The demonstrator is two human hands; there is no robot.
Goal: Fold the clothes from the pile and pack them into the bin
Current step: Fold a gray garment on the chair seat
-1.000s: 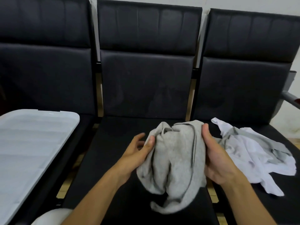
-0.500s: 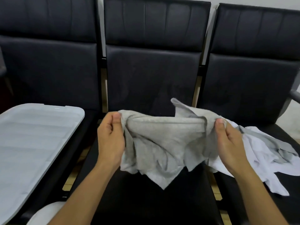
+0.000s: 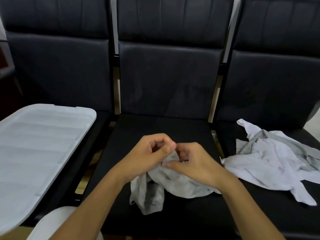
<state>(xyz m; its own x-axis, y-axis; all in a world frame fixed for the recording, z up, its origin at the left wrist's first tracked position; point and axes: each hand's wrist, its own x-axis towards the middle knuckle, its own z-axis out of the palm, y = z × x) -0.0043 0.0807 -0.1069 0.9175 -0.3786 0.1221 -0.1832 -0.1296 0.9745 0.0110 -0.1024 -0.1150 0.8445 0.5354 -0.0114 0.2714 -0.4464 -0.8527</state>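
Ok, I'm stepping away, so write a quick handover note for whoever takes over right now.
Left hand and right hand: both pinch the top of the grey garment, which is bunched on the middle seat.
Pile: light clothes lie on the right seat.
White bin lid: on the left seat; the bin itself is not visible.
Done: nothing visibly folded.
Left: fold the grey garment, then the pile, and pack.

Two bare forearms, no sleeves visible, bare hands (image 3: pixel 174 158), pale trouser knee (image 3: pixel 52 222) at lower left

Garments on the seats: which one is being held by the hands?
The grey garment on the middle seat, gripped by both hands. The white garment lies untouched on the right seat.
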